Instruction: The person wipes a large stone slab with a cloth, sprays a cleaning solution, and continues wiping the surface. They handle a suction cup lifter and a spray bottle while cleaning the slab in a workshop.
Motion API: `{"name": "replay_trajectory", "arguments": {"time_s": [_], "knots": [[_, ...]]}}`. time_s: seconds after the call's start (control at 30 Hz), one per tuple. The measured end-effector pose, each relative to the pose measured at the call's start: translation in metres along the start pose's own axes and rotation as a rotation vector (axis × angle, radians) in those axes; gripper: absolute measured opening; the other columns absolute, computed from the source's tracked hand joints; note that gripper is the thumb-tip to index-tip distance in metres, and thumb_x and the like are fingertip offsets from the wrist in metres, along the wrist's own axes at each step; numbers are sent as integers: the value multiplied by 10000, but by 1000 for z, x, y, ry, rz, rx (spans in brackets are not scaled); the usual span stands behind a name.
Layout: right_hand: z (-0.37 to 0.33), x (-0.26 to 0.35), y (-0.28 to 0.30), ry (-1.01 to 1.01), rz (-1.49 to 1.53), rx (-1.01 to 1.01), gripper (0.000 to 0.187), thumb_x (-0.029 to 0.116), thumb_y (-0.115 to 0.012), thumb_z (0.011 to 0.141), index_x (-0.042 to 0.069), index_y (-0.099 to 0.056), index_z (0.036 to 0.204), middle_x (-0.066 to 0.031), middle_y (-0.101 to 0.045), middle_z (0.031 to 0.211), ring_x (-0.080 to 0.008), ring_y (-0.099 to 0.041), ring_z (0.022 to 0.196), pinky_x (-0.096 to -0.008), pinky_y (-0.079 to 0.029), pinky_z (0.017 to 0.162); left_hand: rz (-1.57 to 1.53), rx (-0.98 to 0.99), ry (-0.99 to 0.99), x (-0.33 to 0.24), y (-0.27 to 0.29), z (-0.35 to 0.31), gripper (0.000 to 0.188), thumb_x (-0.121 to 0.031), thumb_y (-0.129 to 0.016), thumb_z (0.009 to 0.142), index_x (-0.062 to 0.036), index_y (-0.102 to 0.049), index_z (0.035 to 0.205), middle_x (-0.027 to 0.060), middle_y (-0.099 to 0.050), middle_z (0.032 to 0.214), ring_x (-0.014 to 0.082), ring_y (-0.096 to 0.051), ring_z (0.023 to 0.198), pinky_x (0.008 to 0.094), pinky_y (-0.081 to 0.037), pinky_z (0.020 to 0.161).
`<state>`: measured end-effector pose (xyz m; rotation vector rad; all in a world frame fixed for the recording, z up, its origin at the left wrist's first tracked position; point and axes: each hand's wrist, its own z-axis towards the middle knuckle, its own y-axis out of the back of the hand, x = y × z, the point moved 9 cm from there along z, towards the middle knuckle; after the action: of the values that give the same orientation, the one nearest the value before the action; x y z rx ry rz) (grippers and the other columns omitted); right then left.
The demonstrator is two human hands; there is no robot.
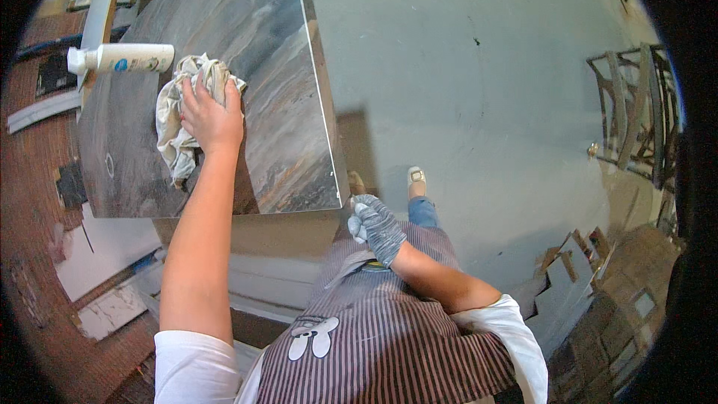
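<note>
My left hand (213,116), bare, is pressed on a crumpled off-white cloth (173,138) with its fingers bent over the bunched fabric. The cloth lies on a glossy, dark grey-and-brown marbled slab (288,116). Beside the cloth, a white plastic bottle (134,57) lies on its side, its cap over the slab's left edge. My right hand (376,229) wears a grey knit glove with pale fingertips. Held near the slab's close right corner, its fingers are curled in; whatever they may hold is hidden.
A grey floor (479,75) stretches to the right of the slab. Dark metal frames (636,116) stand at the far right. Broken board pieces (572,262) lie at the lower right. White panels (105,254) and offcuts rest on the reddish-brown surface at left.
</note>
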<state>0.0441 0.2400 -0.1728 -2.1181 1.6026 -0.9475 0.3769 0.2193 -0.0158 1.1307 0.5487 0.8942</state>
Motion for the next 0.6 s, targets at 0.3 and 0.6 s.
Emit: {"name": "replay_trajectory", "arguments": {"time_s": [0.3, 0.6], "knots": [[-3, 12, -5, 85, -179, -136, 205, 283, -465, 983, 103, -562, 970, -50, -594, 646, -123, -488, 473, -268, -408, 438, 13, 31, -5, -2, 0, 3, 677, -533, -478, 900, -64, -395, 1381, 166, -284, 1491, 384, -300, 1349, 570, -260, 1044], [-22, 46, -20, 484, -1160, -448, 188, 186, -467, 922, 31, -572, 942, -224, -637, 764, -396, -637, 716, -488, -494, 643, 31, 26, -21, -3, -1, 4, 721, -532, -456, 906, 69, -439, 1305, 186, -307, 1471, 423, -325, 1316, 567, -278, 1048]]}}
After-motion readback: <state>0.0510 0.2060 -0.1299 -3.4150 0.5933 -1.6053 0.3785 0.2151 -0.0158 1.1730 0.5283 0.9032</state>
